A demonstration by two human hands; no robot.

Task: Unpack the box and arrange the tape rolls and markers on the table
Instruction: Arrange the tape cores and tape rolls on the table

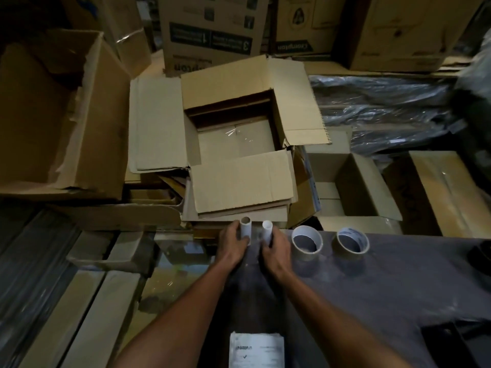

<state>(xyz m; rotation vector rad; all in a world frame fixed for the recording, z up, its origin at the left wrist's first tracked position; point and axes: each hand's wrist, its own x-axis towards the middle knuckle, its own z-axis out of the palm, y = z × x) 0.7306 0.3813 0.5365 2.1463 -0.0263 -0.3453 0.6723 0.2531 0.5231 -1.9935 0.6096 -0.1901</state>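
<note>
While the left hand point(233, 241) grips one white tube point(245, 228) upright, the right hand point(276, 247) curls round a second white tube point(267, 231), the two held just beside each other at the far edge of the dark worktop point(398, 282). To their right, two tape rolls point(307, 243) point(352, 241) lie flat on the worktop, near one another but apart. Beyond the hands sits the open cardboard box point(239, 139), flaps spread, nothing visible inside. A printed paper label point(256, 350) lies near the worktop's front edge.
</note>
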